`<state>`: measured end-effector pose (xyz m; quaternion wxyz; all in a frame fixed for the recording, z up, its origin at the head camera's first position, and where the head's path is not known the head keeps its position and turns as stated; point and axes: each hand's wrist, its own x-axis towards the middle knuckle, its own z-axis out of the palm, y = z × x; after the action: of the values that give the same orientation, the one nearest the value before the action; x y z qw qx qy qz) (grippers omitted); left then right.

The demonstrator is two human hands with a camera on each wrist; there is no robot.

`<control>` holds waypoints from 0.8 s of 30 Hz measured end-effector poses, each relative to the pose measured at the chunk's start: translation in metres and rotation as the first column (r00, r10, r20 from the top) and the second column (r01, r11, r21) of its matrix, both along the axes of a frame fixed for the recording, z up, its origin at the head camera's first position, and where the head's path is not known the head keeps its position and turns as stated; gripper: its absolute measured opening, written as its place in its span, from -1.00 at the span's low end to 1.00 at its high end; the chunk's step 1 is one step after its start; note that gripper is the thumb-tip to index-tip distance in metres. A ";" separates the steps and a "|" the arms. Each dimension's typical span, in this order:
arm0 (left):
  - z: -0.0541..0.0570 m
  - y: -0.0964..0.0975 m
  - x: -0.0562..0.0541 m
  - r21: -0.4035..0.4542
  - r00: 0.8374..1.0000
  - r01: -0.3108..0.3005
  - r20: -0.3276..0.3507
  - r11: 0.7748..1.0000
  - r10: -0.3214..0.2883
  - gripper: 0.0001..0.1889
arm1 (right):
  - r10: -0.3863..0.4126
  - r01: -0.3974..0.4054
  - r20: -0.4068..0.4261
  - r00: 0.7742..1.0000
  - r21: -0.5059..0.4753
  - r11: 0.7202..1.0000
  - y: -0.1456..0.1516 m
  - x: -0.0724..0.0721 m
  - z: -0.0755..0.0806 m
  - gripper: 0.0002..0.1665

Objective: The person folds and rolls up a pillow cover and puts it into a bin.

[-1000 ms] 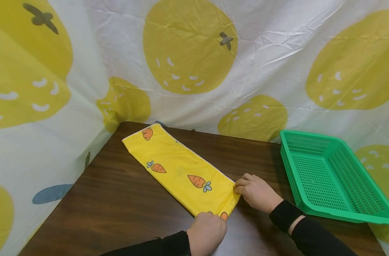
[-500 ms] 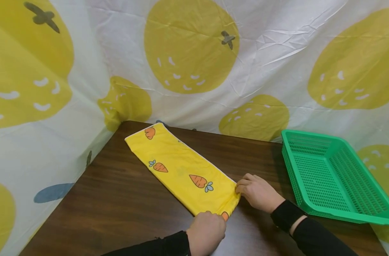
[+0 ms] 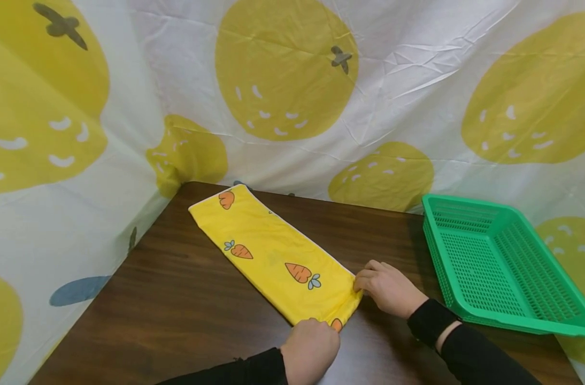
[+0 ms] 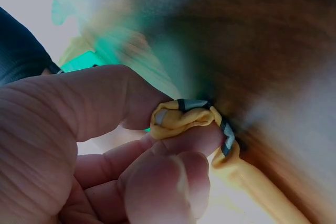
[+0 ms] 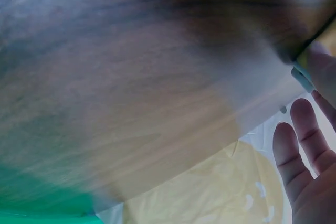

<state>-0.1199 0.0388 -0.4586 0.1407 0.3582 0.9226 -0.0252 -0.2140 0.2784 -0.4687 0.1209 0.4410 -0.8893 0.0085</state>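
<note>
A yellow folded cloth (image 3: pixel 268 251) printed with orange carrots and edged in white lies slantwise on the brown table. My left hand (image 3: pixel 312 347) grips its near corner; in the left wrist view, the thumb and fingers of that hand (image 4: pixel 100 103) pinch a bunched layered edge of the cloth (image 4: pixel 184 121). At the right-hand corner my right hand (image 3: pixel 386 286) pinches the cloth between thumb and fingertips. Only part of the right hand (image 5: pixel 307 156) shows in the right wrist view, with the cloth mostly out of frame. Small creases run between the two hands.
A green plastic basket (image 3: pixel 523 321) with perforated walls stands to the right of my right hand. The table (image 3: pixel 177 310) is dark wood-grained. White fabric (image 3: pixel 283 80) with large yellow fruit prints hangs behind and at the left.
The cloth's far end has shifted slightly to the right over the last second. Both hands keep their hold and stay almost in place; the basket stands as before.
</note>
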 end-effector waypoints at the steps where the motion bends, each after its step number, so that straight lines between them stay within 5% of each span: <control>1: 0.000 0.000 0.001 0.000 1.000 0.003 -0.012 1.000 -0.003 -0.82 | -0.008 0.008 0.012 1.000 0.004 1.000 -0.001 -0.001 0.001 -0.73; 9: 0.000 -0.003 0.007 0.006 0.992 0.039 -0.123 0.999 -0.037 -0.82 | -0.106 0.097 0.131 0.986 0.072 0.993 -0.020 -0.009 0.014 -0.79; 18: 0.001 -0.012 0.012 0.012 0.965 0.022 -0.261 1.000 -0.018 -0.80 | -0.259 0.221 0.321 0.911 0.152 0.963 -0.038 -0.021 0.022 -0.81; 21: 0.001 -0.017 0.009 0.111 0.970 -0.030 -0.235 0.993 0.056 -0.72 | -0.292 0.249 0.366 0.884 0.161 0.955 -0.041 -0.023 0.023 -0.86; 24: 0.001 -0.025 0.000 0.233 0.986 -0.095 -0.110 0.968 0.123 -0.67 | -0.303 0.265 0.396 0.867 0.149 0.953 -0.041 -0.024 0.023 -0.84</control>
<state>-0.1203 0.0140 -0.4574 0.0426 0.3184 0.9447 0.0660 -0.2378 0.2370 -0.4458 -0.0906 0.2982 -0.9492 0.0440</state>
